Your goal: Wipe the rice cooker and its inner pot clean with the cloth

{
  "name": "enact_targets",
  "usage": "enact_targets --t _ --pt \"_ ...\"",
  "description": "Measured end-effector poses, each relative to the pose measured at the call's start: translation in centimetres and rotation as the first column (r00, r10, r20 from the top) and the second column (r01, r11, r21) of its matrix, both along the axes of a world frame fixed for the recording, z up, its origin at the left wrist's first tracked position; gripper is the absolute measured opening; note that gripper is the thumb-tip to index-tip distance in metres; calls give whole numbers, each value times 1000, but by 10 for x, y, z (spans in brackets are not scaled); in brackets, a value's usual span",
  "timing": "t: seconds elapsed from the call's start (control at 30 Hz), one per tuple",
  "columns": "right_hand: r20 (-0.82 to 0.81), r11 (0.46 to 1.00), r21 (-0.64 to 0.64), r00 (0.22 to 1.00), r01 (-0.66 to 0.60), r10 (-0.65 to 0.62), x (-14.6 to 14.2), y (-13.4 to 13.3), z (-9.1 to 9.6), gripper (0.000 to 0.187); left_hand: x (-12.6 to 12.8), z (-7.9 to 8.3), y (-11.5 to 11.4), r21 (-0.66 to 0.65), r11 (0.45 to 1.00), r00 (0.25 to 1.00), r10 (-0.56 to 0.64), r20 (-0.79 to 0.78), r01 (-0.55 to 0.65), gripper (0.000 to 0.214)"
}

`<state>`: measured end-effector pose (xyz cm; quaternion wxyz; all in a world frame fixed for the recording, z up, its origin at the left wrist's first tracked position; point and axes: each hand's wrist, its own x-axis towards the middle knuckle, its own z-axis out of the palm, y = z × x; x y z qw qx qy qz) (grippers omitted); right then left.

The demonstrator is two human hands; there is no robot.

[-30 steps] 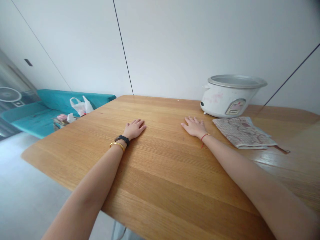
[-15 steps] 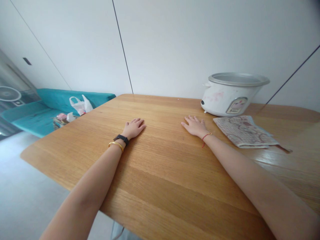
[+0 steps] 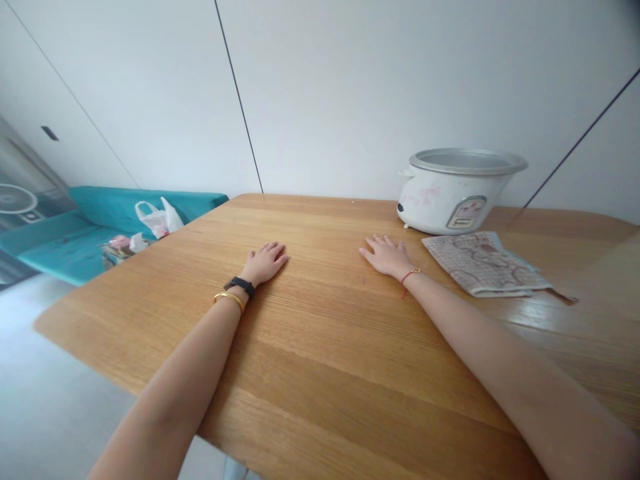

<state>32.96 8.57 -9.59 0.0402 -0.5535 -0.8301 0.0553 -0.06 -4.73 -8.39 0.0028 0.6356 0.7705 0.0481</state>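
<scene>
My left hand (image 3: 265, 263) lies palm down on the wooden table (image 3: 310, 347), fingers stretched out, holding nothing. A black watch band (image 3: 241, 287) and a gold bangle (image 3: 230, 301) circle that wrist. To the right, my right hand (image 3: 386, 256) also rests flat on the tabletop with its fingers spread and nothing in it. A red string bracelet (image 3: 407, 280) is on this wrist. Just beyond and right of my right hand stands a white rice cooker (image 3: 455, 197) without a lid. Nearer to me, a folded patterned cloth (image 3: 487, 263) lies beside my right forearm.
A pale panelled wall (image 3: 325, 93) rises behind the table. At the left is a teal sofa (image 3: 80, 227), with a white plastic bag (image 3: 159, 219) near the table's left edge. A fan (image 3: 16, 199) stands at the far left.
Both hands stay flat on the table. The view has shifted slightly, so the cooker, cloth and hands appear a little further left.
</scene>
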Motion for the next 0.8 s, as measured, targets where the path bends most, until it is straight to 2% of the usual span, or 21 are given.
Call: enact_targets --t 0.3,0.5,0.8 --pt "-18 1000 7 1000 -2 2 0 1 -2 70 0 -2 2 40 999 998 33 57 -35 74" --pt "-9 1000 3 1000 -7 7 1 2 -2 70 -1 -2 1 11 1000 999 0 43 0 61" --pt "2 1000 9 1000 -5 5 1 3 -3 69 -2 -6 3 91 995 983 28 184 -45 97"
